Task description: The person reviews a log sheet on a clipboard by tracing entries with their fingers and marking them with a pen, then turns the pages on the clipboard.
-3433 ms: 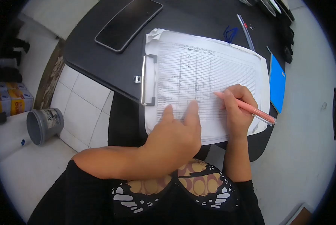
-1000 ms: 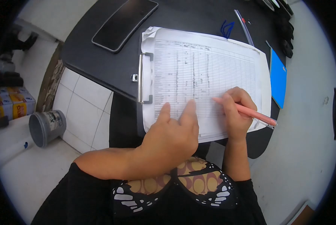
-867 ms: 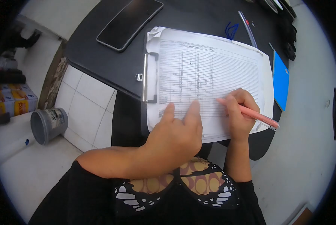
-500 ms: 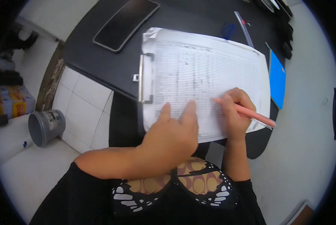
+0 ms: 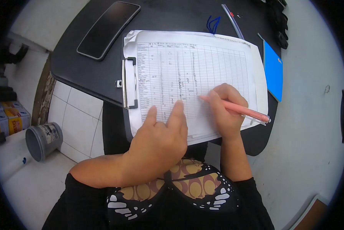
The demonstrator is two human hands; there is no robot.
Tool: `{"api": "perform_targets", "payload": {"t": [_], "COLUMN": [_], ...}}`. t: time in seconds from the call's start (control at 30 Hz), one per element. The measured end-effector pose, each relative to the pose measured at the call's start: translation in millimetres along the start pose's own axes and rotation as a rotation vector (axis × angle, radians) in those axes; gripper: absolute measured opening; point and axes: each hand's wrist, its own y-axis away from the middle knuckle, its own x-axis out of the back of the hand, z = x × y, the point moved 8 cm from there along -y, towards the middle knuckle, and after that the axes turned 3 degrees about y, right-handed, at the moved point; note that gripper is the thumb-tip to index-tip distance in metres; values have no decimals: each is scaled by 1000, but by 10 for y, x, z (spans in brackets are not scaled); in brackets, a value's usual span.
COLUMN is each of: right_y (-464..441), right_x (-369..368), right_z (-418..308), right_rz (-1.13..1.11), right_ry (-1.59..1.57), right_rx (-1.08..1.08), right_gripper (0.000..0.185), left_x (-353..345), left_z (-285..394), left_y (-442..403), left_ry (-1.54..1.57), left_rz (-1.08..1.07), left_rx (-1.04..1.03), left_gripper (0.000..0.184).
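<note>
My left hand (image 5: pixel 160 138) rests on the lower left of a printed table sheet (image 5: pixel 218 69), its thumb and index finger spread apart and nothing held. My right hand (image 5: pixel 229 111) is closed around a pink pen (image 5: pixel 243 109), whose tip touches or hovers just over the sheet, right of my left index finger. The sheet lies on top of other papers on a dark clipboard, under a metal clip (image 5: pixel 124 82) at the left edge. Small handwritten marks run down several columns.
A black phone (image 5: pixel 108 30) lies on the dark desk (image 5: pixel 80 69) at upper left. Blue string (image 5: pixel 213 25), a clear tube-like item (image 5: pixel 232 21) and a blue notebook (image 5: pixel 273 71) are beyond the clipboard. A grey bucket (image 5: pixel 44 141) stands on the floor at left.
The camera view has shifted, so the desk, clipboard and both hands appear farther left. Both hands keep nearly the same place on the sheet, and the pen stays in my right hand.
</note>
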Motion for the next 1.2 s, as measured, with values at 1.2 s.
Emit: {"api": "perform_targets", "payload": {"t": [1.2], "right_y": [17], "right_x": [-7], "right_z": [20], "right_rz": [-4], "right_ry": [12], "right_rx": [15], "right_gripper": [19], "left_x": [-2], "left_z": [16], "left_y": [8], "left_ry": [8], "left_rz": [22], "left_rx": [3], "left_gripper": [47]}}
